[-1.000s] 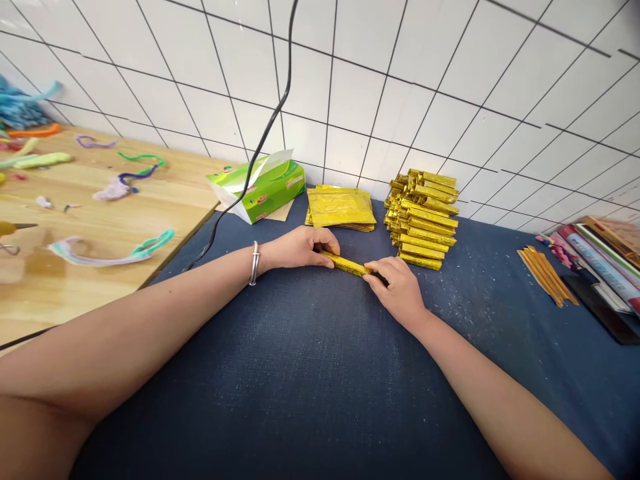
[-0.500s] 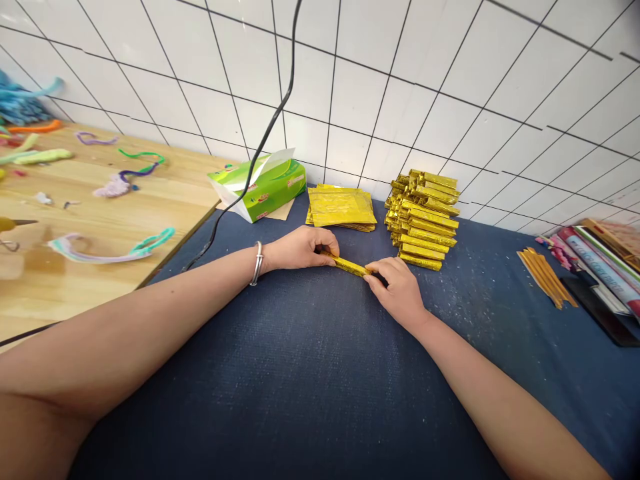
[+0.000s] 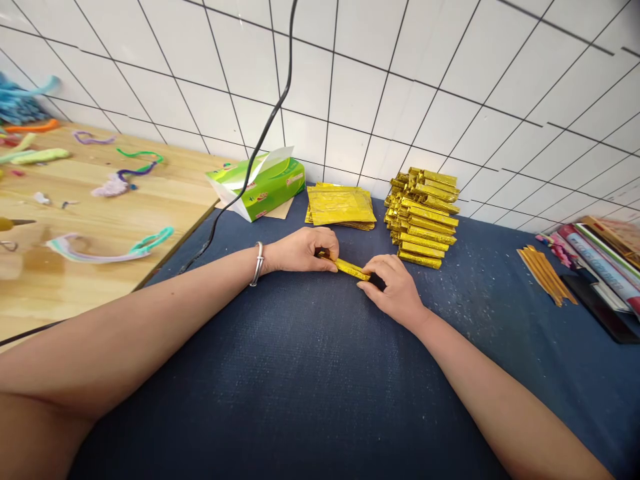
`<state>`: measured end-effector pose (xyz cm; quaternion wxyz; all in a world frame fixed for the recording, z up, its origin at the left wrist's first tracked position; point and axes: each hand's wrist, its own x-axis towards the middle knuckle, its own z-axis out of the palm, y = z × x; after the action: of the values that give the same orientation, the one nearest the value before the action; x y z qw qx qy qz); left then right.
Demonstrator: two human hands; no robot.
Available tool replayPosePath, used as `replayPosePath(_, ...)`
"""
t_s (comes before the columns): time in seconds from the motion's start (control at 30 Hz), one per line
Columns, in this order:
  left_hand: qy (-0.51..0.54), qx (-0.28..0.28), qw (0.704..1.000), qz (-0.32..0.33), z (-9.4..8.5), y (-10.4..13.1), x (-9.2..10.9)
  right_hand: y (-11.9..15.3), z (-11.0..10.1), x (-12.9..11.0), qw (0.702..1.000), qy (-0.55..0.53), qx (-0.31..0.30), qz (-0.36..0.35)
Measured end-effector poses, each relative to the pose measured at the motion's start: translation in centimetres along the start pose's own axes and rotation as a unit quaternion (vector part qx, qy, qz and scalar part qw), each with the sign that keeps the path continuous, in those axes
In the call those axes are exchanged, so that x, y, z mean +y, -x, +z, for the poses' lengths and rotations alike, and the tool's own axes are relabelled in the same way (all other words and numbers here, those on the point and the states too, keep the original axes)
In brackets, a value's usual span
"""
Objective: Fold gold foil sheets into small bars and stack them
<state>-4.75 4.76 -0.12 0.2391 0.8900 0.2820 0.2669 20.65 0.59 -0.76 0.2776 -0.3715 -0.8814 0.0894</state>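
Note:
A narrow folded strip of gold foil paper (image 3: 353,269) lies between my two hands, just over the dark blue cloth (image 3: 300,373). My left hand (image 3: 306,250), with a silver bangle at its wrist, pinches the strip's left end between thumb and fingers. At the other end, the thumb and fingers of my right hand (image 3: 393,287) close on it. Behind my hands lies a flat stack of gold foil sheets (image 3: 341,205). A pile of similar folded gold strips (image 3: 425,217) rises to the right of that stack.
A green tissue packet (image 3: 275,187) stands by the tiled wall, with a black cable (image 3: 270,120) hanging in front. On the left, a wooden board (image 3: 100,220) holds fuzzy coloured stems. Brown strips (image 3: 546,275) lie at the right near stacked books (image 3: 603,267).
My right thumb has slid slightly left and down along the strip's end. My left fingers have curled a little more around the other end. The piles look unchanged.

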Motion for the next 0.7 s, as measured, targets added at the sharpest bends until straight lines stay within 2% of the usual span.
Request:
replayPosePath(0.23, 0.011, -0.039, 0.999, 0.008, 0.29, -0.06, 0.37, 0.04, -0.03, -0.24, 0.999, -0.021, -0.025, -0.017)
replayPosePath(0.6, 0.007, -0.048, 0.999, -0.015, 0.57, -0.12, 0.33, 0.02, 0.0, -0.13, 0.999, -0.011, -0.039, -0.018)
replayPosePath(0.7, 0.013, -0.045, 0.999, -0.021, 0.67, -0.11, 0.34, 0.01, 0.06, -0.15, 0.999, -0.002, -0.036, 0.001)
